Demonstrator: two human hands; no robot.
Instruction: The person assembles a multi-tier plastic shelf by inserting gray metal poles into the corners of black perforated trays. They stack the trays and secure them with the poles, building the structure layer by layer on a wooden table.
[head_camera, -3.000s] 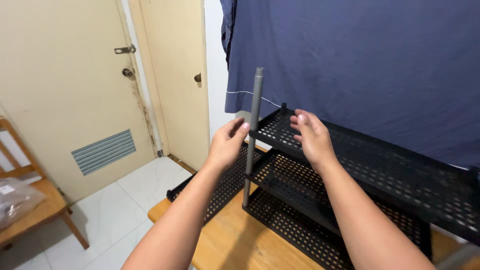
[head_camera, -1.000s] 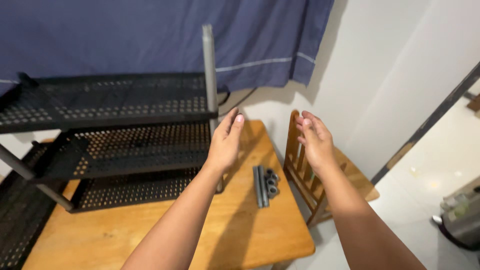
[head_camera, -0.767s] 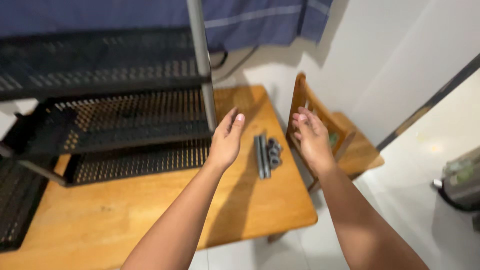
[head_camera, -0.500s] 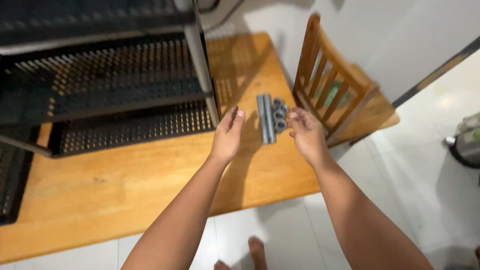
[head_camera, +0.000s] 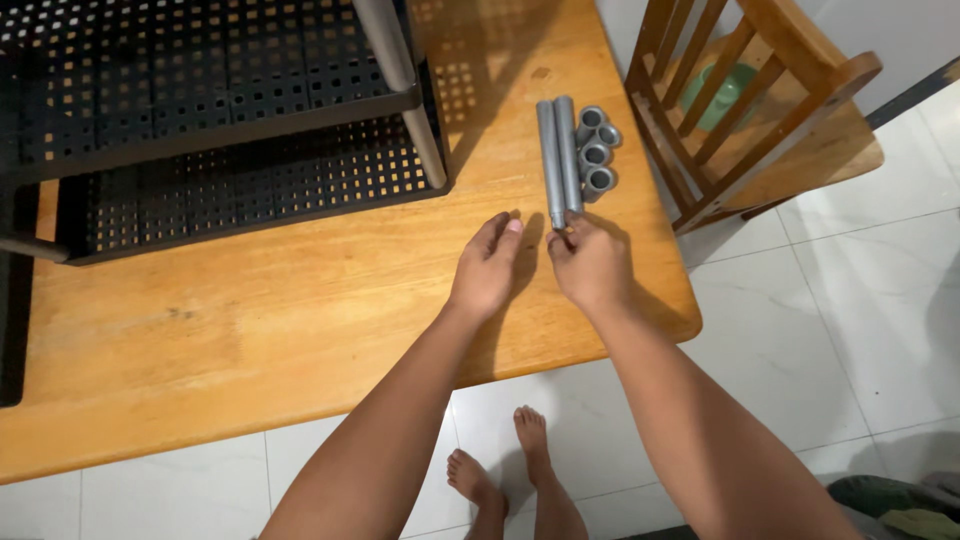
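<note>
Two long grey tubes (head_camera: 556, 150) lie side by side on the wooden table (head_camera: 250, 320), near its right edge. My right hand (head_camera: 590, 265) has its thumb and fingertips pinched on the near end of the tubes, which still rest on the table. My left hand (head_camera: 487, 272) hovers just left of it, fingers apart and holding nothing. Several short grey sleeves (head_camera: 595, 152) sit in a cluster against the right side of the tubes.
A black perforated metal shelf rack (head_camera: 230, 120) with a grey corner post (head_camera: 400, 85) stands on the table's far left. A wooden chair (head_camera: 740, 110) with a green object (head_camera: 728, 90) on its seat is right of the table. My bare feet (head_camera: 500, 470) are on white floor tiles.
My view swung from the rack's left end to its right, then tilted down to the table. Both hands lowered, and my right hand reached the near end of the tubes and closed on it.
</note>
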